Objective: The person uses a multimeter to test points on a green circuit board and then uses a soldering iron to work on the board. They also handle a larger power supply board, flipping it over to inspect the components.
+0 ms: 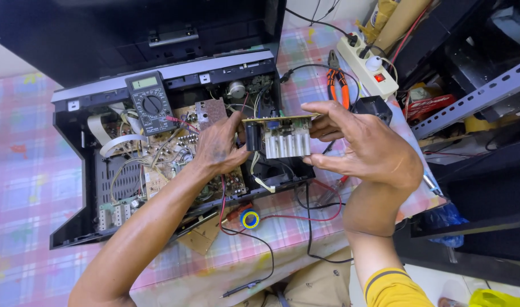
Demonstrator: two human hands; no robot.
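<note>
Checked cloth (21, 187) covers the bench; a shelf rack (475, 96) bounds it at right. An opened black chassis (72, 170) occupies the centre, with a multimeter (151, 103) resting on its rear edge. Both hands hold a circuit board (282, 136) edge-up above the chassis opening: left hand (220, 145) grips its left end, right hand (362, 142) pinches top and bottom edges. Pliers (338, 85) and a power strip (368, 65) lie beyond. Free room remains on the cloth at left; red and black leads (305, 219) cross the front edge.
</note>
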